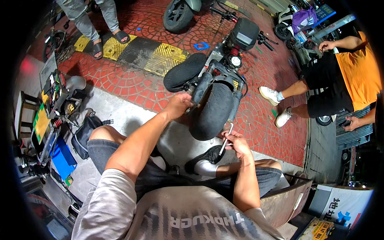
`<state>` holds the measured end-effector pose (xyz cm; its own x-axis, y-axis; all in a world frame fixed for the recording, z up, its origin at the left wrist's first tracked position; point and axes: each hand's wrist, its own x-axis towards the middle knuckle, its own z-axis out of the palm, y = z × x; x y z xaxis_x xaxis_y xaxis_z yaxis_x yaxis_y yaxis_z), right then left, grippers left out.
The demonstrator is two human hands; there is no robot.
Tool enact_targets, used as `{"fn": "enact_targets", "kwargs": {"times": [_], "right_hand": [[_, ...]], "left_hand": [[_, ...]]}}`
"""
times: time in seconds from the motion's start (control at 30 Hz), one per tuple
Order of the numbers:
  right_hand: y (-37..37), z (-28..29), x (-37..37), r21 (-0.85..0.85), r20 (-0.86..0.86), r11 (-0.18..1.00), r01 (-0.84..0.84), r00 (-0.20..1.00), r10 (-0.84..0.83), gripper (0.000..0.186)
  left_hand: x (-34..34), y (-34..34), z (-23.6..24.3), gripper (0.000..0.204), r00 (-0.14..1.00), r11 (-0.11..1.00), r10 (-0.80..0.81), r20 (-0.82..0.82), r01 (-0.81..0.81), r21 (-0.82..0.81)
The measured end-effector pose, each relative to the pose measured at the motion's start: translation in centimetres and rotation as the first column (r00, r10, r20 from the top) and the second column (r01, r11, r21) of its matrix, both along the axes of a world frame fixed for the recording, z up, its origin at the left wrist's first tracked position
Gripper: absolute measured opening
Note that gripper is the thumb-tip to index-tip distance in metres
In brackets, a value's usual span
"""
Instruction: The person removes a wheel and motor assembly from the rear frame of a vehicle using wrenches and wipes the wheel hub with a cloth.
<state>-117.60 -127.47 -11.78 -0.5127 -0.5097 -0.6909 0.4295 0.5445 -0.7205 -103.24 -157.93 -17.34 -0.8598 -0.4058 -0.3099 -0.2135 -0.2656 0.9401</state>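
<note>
A small black two-wheeled scooter stands before me, its thick front tire [210, 116] nearest me, with a round gauge [235, 61] above it. My left hand [180, 105] is closed on the lower part of the fork leg [200, 90] left of the tire. My right hand [237, 143] grips a silver L-shaped hex key [224, 142] beside the lower end of the other fork leg [234, 106]; whether the key touches the wheel's fastener I cannot tell. A black mesh-covered seat [182, 72] is behind my left hand.
Parts and tools [60, 100] and a black bag [86, 136] lie at left. A person in sandals [96, 48] stands on yellow-black ramp plates; another in orange [356, 76] is at right. A metal box [288, 198] is by my right knee. Other scooters [178, 16] stand behind.
</note>
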Motion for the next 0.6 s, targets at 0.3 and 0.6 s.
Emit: {"fn": "enact_targets", "kwargs": {"times": [0.3,0.6], "right_hand": [[-1.2,-4.4,-2.1,-0.001,0.082,0.964,0.267,0.960,-0.266,0.021],[-2.6,-3.7,-3.9,-0.250,-0.031,0.874,0.417,0.899,-0.437,0.023]], "left_hand": [[0.4,-1.0,0.0,0.011,0.997,0.999,-0.034,0.067,0.034,0.001],[-0.1,-0.6,0.6,0.006,0.985,0.999,-0.039,0.167,0.038,0.006]]}}
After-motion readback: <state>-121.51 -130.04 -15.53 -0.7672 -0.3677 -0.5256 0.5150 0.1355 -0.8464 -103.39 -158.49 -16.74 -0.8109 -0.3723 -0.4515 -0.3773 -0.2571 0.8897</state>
